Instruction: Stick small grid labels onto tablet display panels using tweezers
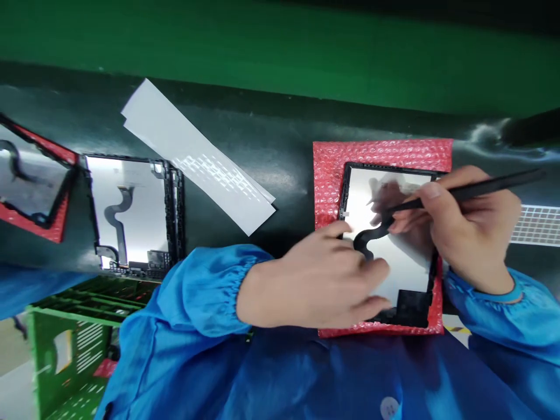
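A display panel (405, 265) with a silvery back and black frame lies on a red bubble-wrap sheet (328, 169). A dark curved flex cable (365, 238) runs across its back. My right hand (470, 227) grips black tweezers (485, 185) like a pen, with their tip at the upper end of the cable. My left hand (324, 277) rests over the panel's lower left, fingers apart, index finger near the left edge. Part of the cable is hidden beneath the left fingers. The right hand's reflection shows on the shiny panel.
White strips (192, 154) with small printed marks lie at the middle of the dark mat. Further left are a second panel (144, 216) and a third (37, 181) on red wrap. A green crate (70, 321) stands below left. A white gridded sheet (536, 224) lies at right.
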Tool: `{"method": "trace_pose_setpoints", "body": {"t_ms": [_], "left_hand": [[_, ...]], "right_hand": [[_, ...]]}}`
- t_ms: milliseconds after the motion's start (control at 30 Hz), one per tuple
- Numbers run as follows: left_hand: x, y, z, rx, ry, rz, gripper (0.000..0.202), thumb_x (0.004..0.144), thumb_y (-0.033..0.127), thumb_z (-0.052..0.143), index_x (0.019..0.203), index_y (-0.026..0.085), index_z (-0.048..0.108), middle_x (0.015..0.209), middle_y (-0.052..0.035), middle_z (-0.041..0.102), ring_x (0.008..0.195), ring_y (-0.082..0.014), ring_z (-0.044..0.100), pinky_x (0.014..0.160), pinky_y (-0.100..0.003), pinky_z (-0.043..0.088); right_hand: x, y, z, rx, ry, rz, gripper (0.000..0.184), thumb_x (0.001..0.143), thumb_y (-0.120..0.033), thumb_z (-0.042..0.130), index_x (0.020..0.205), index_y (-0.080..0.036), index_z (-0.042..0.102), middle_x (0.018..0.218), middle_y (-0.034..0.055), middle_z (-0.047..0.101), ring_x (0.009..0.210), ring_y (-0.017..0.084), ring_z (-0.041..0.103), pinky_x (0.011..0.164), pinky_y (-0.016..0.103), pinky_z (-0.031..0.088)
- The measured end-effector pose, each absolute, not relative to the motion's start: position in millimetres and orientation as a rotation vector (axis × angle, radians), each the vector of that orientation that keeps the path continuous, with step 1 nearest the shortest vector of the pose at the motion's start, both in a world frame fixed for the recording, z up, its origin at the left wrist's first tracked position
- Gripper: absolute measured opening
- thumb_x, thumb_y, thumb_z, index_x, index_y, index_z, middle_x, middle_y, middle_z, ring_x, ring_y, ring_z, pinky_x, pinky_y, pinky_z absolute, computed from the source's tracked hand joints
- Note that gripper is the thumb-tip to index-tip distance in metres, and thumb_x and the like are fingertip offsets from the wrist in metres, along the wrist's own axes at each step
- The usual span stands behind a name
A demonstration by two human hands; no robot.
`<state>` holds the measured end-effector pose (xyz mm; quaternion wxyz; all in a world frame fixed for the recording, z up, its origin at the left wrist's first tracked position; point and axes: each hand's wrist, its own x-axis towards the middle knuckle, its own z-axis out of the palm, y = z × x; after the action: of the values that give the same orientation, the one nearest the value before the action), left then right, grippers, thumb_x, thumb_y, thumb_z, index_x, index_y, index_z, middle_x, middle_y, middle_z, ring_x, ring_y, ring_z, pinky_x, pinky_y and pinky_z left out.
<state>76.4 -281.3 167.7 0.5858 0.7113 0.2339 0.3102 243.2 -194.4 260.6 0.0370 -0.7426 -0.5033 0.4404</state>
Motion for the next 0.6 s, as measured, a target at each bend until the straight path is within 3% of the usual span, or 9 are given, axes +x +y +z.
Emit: {"method": "trace_pose_setpoints", "body": {"t_ms": [100,167,333,467,600], "left_hand": [[57.3,-291.0,152.9,1.336,0.921,0.473,0.041,0.104,0.056,0.055,0.090,0.019,0.066,0.058,0.0014,0.057,0.054,-0.0170,0.058,0.065,-0.031,0.047],[48.8,-297.4,145.5,1.129,1.006,0.365,0.036,0.103,0.053,0.059,0.091,0.019,0.063,0.061,0.0026,0.057,0.053,-0.0143,0.054,0.055,-0.027,0.038],[53.1,-306.3,144.0,0.741,0.824,0.506,0.028,0.108,0.037,0.048,0.087,0.019,0.054,0.078,-0.0009,0.059,0.068,-0.0139,0.055,0.062,-0.027,0.044],[65.9,-295.7,144.5,0.506,0.965,0.619,0.026,0.106,0.048,0.048,0.110,0.023,0.048,0.088,-0.0037,0.067,0.069,-0.0172,0.063,0.060,-0.031,0.051],[77.2,-265.2,117.1,0.716,1.021,0.674,0.045,0.101,0.051,0.059,0.131,0.027,0.035,0.093,-0.0019,0.073,0.074,-0.0191,0.068,0.064,-0.037,0.058]], "right_hand": [[264.4,-198.8,277.9,-2.249,-1.482,1.193,0.017,0.093,-0.031,0.077,0.083,-0.021,0.068,0.066,-0.0014,0.077,0.050,0.018,0.074,0.045,0.028,0.064],[281.6,-204.2,286.1,-2.234,-1.424,1.127,0.015,0.093,-0.028,0.075,0.083,-0.022,0.067,0.064,-0.0012,0.075,0.052,0.020,0.074,0.047,0.033,0.065],[316.0,-209.6,293.5,-2.267,-1.296,0.999,0.023,0.088,-0.035,0.078,0.079,-0.021,0.064,0.065,-0.0013,0.072,0.050,0.021,0.073,0.046,0.035,0.062],[335.7,-200.7,300.2,-2.247,-1.274,0.852,0.027,0.086,-0.039,0.080,0.077,-0.022,0.061,0.063,-0.0028,0.067,0.049,0.019,0.072,0.046,0.030,0.059],[361.5,-193.9,315.0,-2.353,-1.232,0.799,0.020,0.089,-0.035,0.078,0.081,-0.024,0.063,0.065,0.0002,0.070,0.054,0.020,0.074,0.049,0.030,0.059]]}}
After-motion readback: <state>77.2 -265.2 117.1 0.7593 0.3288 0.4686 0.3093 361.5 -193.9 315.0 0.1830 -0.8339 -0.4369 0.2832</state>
